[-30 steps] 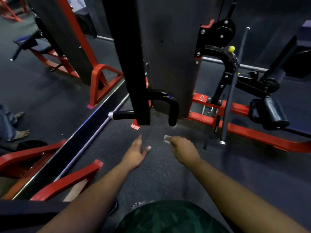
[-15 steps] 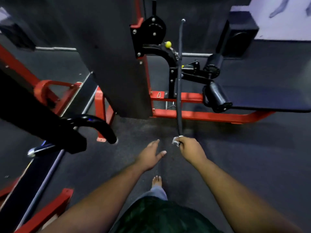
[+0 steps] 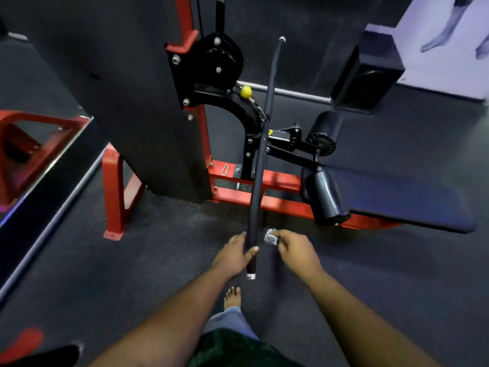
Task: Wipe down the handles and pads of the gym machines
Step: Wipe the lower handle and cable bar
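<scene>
One hand (image 3: 234, 256) grips a slim, round black bar (image 3: 260, 154).

The bar (image 3: 260, 160) is matt black with a bright metal cap at its near end. The frame (image 3: 267, 192) is red painted metal with a slight sheen. The roller pad (image 3: 328, 197) and bench pad (image 3: 402, 197) look like smooth black vinyl, faintly glossy. The pulley housing (image 3: 211, 59) is black metal with shiny bolts. The cloth (image 3: 271, 237) is crumpled and pale grey. The floor (image 3: 132, 274) is dark, speckled and rough. The ball (image 3: 246, 91) is matt yellow.
</scene>
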### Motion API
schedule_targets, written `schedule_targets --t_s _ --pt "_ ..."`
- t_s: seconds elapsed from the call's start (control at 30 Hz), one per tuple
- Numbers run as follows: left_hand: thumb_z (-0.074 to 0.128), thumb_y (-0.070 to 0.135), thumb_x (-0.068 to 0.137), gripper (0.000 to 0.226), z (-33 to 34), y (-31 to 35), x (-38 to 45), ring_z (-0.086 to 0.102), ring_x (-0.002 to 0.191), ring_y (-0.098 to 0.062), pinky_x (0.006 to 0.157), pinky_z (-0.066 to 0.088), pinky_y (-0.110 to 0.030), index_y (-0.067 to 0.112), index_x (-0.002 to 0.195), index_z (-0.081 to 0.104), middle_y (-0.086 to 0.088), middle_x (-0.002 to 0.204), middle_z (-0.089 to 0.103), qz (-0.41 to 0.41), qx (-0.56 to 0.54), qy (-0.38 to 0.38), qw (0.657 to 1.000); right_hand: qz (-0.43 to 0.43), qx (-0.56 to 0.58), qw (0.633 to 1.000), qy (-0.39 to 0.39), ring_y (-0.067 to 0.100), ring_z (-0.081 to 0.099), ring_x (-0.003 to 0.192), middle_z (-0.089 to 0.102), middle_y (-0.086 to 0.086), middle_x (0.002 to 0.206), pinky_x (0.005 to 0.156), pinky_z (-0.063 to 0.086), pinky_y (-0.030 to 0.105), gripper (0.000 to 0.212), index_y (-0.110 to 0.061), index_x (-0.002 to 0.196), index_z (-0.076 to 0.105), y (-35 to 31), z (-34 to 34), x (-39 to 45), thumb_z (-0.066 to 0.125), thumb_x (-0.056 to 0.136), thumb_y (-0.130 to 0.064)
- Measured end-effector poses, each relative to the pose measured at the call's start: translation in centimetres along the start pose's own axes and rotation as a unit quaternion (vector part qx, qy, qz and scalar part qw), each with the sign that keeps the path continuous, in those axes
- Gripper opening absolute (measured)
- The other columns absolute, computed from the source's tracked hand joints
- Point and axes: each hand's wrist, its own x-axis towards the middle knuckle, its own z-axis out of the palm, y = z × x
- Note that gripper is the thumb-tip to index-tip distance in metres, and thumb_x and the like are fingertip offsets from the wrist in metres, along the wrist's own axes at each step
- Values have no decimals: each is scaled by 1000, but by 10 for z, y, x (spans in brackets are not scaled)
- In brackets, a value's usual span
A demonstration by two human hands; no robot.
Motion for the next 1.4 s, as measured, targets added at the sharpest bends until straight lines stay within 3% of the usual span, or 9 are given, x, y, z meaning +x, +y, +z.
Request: schedule_targets --t_s 0.2,0.37,0.47,0.6,0.8,1.0,1.2,1.3,1.4 --pt "55 57 100 81 -31 17 68 38 149 -28 122 32 -37 11 161 28 -13 163 35 -26 -8 26 999 -15 56 998 5 10 69 107 75 -11 115 93 54 28 39 -28 114 75 9 -30 93 59 88 -3" --pt "56 52 101 78 -41 39 119 37 149 -27 121 31 -35 11 161 29 -13 163 36 -49 -35 56 997 -39 76 996 7 14 71 96 77 -5 107 84 50 22 35 -21 113 76 21 -43 190 62 87 -1" --pt "56 51 102 76 -39 50 149 37 149 -27 121 32 -36 12 162 28 -11 163 35 -83 -63 80 991 -58 91 994 -10 18 72 101 77 -2 110 89 52 27 34 -19 115 75 35 -45 260 61 89 -1" --pt "57 50 101 77 -28 62 190 36 150 -25 122 29 -33 12 161 28 -11 163 35 -146 -110 104 978 -118 47 992 -11 22 68 106 75 6 116 87 41 16 36 -14 121 73 40 -53 354 59 91 1" --pt "58 52 100 82 -13 66 236 37 149 -25 121 32 -35 12 163 24 -11 163 36 -210 -147 110 961 -249 -39 968 2 25 61 124 67 2 133 100 52 38 39 -20 127 67 48 -49 460 49 93 -13" --pt "54 54 102 52 -3 64 242 62 119 -26 100 50 -42 19 140 50 -7 129 66 -228 -184 102 951 -303 -69 950 1 31 37 147 44 15 156 119 32 38 61 -9 144 54 73 -10 452 52 88 13" --pt "49 54 103 35 -1 67 237 66 97 -29 83 55 -45 23 118 44 -9 107 68 -222 -186 108 951 -291 -76 954 11 34 37 147 58 8 145 121 29 47 64 -12 138 61 58 3 429 48 80 11" --pt "47 59 102 39 -3 69 232 66 91 -32 79 55 -48 22 114 42 -10 101 67 -223 -179 112 952 -385 -149 910 -40 24 43 144 62 0 141 122 21 55 55 -24 136 62 61 11 395 58 87 2" --pt "45 60 102 42 -5 68 229 66 96 -38 80 53 -50 20 117 43 -15 108 69 -219 -160 118 955 -516 -195 829 -89 20 46 142 63 -5 138 123 11 54 55 -26 135 63 68 14 366 66 84 -5"
